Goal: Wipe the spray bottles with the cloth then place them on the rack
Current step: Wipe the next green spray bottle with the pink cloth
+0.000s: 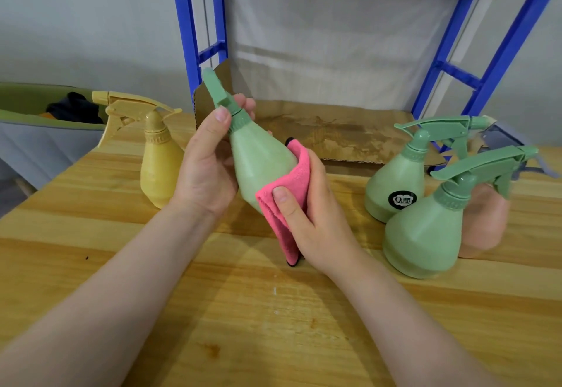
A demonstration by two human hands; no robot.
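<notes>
Here the left hand grips the green bottle by its neck; the right presses the cloth on: turn slowly, wiping every side.

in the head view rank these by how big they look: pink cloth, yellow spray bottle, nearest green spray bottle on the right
1. nearest green spray bottle, though it may be helped by nearness
2. yellow spray bottle
3. pink cloth, folded and partly hidden

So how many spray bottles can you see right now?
5. One green bottle held in the hands, one yellow bottle left on the table, two green ones at right, and a pink bottle partly hidden behind them. More may be hidden.
</notes>
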